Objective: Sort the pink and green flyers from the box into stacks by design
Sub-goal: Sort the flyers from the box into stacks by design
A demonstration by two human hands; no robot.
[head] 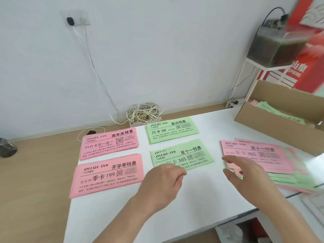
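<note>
Fingers (231, 160) relaxed and empty, left hand (162, 184) by green stack (185, 152), right hand (249, 176) over mixed pile (273, 155).

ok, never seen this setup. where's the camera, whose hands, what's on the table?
No robot: one head-worn camera looks down at a person's bare hands. On the white table lie four sorted stacks: far pink stack, near pink stack, far green stack, near green stack. Right of them sits a mixed pile, and beyond it the cardboard box of flyers. The left hand is at the near green stack's edge; the right hand reaches toward the mixed pile. Neither holds anything.
</note>
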